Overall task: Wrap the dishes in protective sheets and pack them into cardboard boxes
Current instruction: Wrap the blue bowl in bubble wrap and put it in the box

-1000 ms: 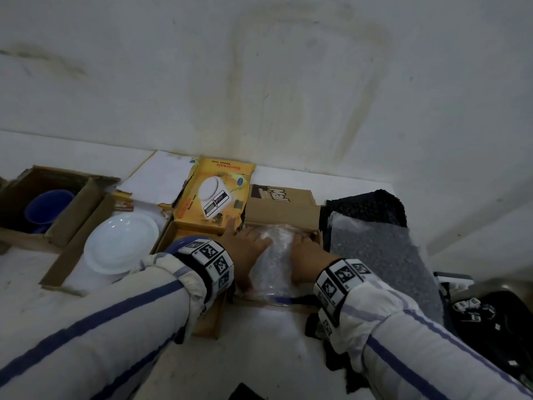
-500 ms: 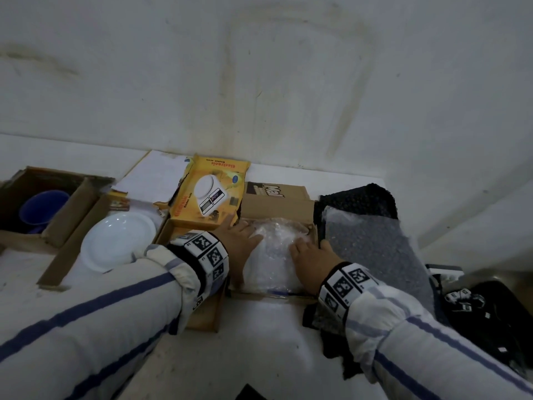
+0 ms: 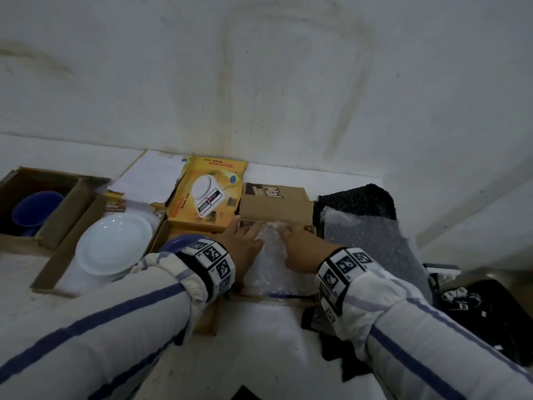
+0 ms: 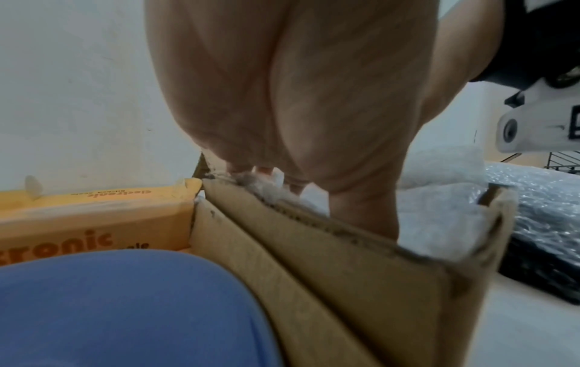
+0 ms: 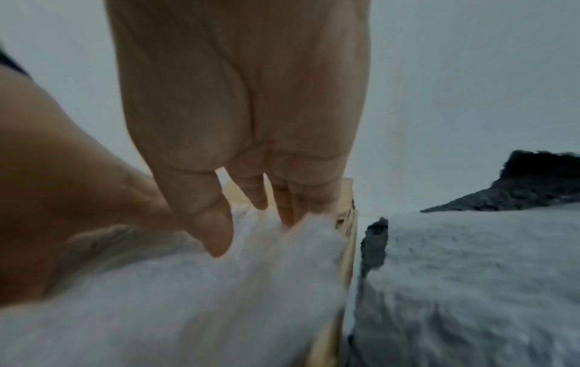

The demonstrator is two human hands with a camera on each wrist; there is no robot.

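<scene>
- In the open cardboard box (image 3: pixel 275 207) at centre, your left hand (image 3: pixel 243 242) and right hand (image 3: pixel 301 249) press flat, fingers extended, on the bubble-wrapped bundle (image 3: pixel 272 264).
- The bundle lies inside that box; what it contains appears to be a dish, though blur hides it.
- Left of it, a white plate (image 3: pixel 112 243) sits unwrapped in another box.
- Right, spare bubble wrap (image 3: pixel 372 241) lies on dark cloth.

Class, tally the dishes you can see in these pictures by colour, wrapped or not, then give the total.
White: 1, the plate lying unwrapped in a cardboard box.
Blue: 2, a cup in the far-left box and a rounded dish beside the left hand.
Colour hidden: 1, the bubble-wrapped bundle under both hands.
Total: 4
</scene>
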